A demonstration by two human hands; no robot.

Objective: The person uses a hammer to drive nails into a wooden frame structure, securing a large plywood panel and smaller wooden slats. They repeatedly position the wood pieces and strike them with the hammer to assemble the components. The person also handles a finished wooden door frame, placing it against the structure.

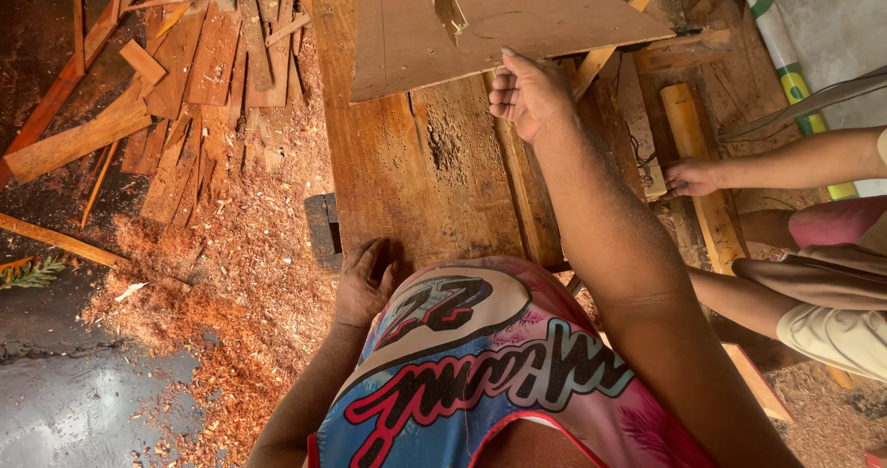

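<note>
Sawdust-strewn floor surrounds a rough brown plank workbench (416, 182). Right hand (527, 94), fingers curled, pins the thin brown plywood sheet's (517, 15) edge; left hand (362, 288) lies open, flat, bracing.

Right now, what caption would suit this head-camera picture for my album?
Right hand grips a thin plywood sheet on a plank workbench, left hand braced on it, sawdust below.

The bare stretch of the workbench (416, 172) is being left open between the left hand (362, 288) at its near edge and the right hand (528, 94). The far side is being blocked by a plywood sheet (499, 20). To the right, passage is being narrowed by another person's hand (691, 178) (resting on a pale plank (695, 135)).
</note>
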